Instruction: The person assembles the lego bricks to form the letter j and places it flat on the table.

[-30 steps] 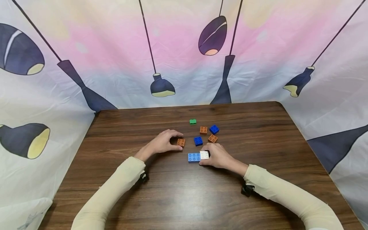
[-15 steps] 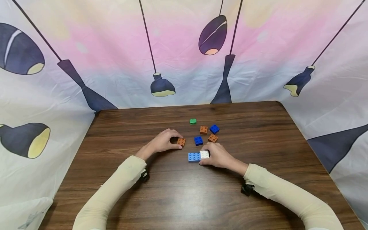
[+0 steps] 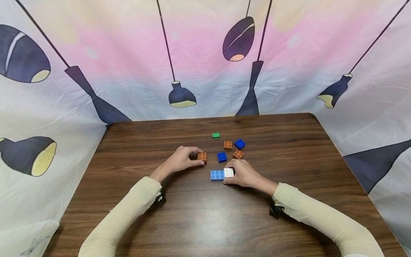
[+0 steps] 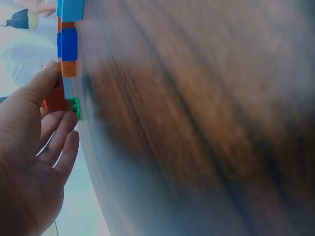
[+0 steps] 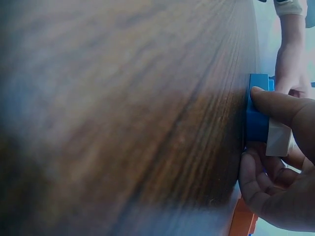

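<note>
My left hand (image 3: 183, 159) pinches an orange toy building brick (image 3: 202, 157) between thumb and fingers. The left wrist view shows that orange brick (image 4: 55, 100) held off the tabletop, with the thumb on one side and the fingers on the other. To the right, my right hand (image 3: 244, 173) grips a longer light-blue brick (image 3: 217, 175) at its right end. A small white brick (image 3: 228, 172) sits on top of that end. In the right wrist view the thumb presses on the side of the light-blue brick (image 5: 257, 123), below the white brick (image 5: 278, 138).
Beyond the hands lie two dark-blue bricks, one nearer (image 3: 222, 157) and one farther (image 3: 239, 144). Two more orange bricks (image 3: 227, 145) lie beside them. A green brick (image 3: 216, 135) lies farthest back. A printed curtain (image 3: 135, 71) hangs behind the wooden table (image 3: 144, 139).
The orange brick in my left hand has risen slightly, and more of its near side shows. My right hand and the light-blue and white bricks have stayed in place.
</note>
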Motion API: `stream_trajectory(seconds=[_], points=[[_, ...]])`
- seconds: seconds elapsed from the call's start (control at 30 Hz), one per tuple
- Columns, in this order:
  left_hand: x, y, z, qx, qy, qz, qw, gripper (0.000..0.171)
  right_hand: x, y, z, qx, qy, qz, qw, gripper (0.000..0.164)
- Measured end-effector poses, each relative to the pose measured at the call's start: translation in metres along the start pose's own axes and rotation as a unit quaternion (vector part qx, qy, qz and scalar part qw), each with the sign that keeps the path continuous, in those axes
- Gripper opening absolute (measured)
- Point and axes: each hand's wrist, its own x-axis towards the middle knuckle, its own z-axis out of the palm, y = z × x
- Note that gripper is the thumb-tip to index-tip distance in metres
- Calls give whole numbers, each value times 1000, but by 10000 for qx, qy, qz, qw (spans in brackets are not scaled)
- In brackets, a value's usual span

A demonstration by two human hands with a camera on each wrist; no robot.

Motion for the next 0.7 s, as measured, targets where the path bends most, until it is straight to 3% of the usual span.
stream_trajectory(seconds=[0.43, 0.7], points=[[-15, 23, 6, -22, 115, 510, 9986, 46, 0, 1, 0, -19, 54, -55, 10000, 34], [-22, 34, 13, -52, 70, 523, 9986, 43, 0, 0, 0, -34, 68, -67, 9999, 33]])
